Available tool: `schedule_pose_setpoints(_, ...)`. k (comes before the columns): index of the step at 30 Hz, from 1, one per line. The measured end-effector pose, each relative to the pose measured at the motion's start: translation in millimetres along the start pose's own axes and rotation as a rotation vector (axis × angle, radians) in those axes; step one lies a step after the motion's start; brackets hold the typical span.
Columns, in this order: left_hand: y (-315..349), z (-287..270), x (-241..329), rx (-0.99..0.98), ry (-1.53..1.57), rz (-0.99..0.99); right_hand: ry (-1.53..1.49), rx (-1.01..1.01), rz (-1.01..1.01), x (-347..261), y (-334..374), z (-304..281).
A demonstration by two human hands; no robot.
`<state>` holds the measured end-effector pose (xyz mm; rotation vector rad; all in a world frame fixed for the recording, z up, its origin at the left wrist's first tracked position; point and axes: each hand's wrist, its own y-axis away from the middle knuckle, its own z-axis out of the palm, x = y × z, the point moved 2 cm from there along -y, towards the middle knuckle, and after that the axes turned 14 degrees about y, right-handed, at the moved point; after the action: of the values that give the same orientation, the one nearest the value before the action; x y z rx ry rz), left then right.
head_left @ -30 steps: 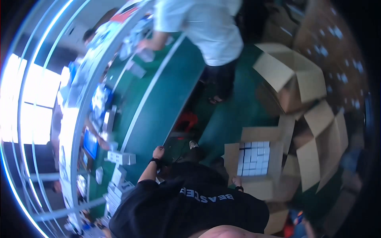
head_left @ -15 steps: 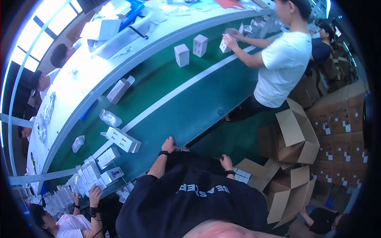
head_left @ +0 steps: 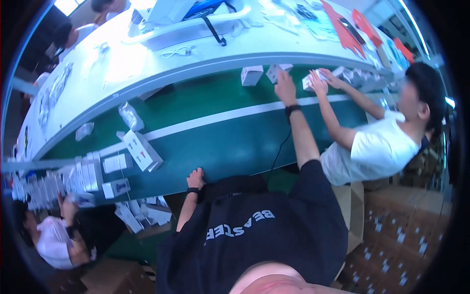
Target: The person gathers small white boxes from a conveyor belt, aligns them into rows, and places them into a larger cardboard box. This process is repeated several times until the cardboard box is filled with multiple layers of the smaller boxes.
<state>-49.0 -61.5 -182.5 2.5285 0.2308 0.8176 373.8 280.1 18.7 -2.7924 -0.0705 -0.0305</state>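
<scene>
My right hand (head_left: 285, 89) reaches across the green conveyor belt (head_left: 215, 142), its fingers closed around the front of a small white box (head_left: 277, 70) near the far rim. Part of that box is hidden behind the fingers. Just left of it stands a second white box (head_left: 251, 76), upright and untouched. My left hand (head_left: 195, 178) rests on the belt's near edge with fingers stretched out and nothing in them. To its left, a larger white box with small pictures (head_left: 141, 151) lies at a slant across the white stripe.
A co-worker (head_left: 377, 142) at right handles another white box (head_left: 313, 81). Another person (head_left: 54, 240) works at left beside many upright boxes (head_left: 83, 176). Clear plastic bags (head_left: 130, 115) lie on the belt. Beyond it, a white table (head_left: 98, 73) holds a tub (head_left: 191, 29) and cables.
The view has swung to the right. My right hand has gone from beside my body out to a box on the far side of the belt. My left hand stays at the near edge.
</scene>
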Motion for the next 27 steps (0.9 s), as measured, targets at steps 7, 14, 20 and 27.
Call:
schedule_pose_setpoints(7,129,68,-84,0.503,0.729,-0.398,0.208,-0.154,-0.287,67,-119,131)
schedule_pose_setpoints(14,300,183,-28,0.359,0.976,-1.0,-0.139,-0.592,-0.474,93,-149,195)
schedule_pose_setpoints(20,314,237,12,0.292,0.889,-0.859,-0.606,-0.91,-0.532,16,-146,184)
schedule_pose_setpoints(27,273,211,-18,0.487,0.866,-0.722,-0.609,-0.952,-0.526,-43,-114,130)
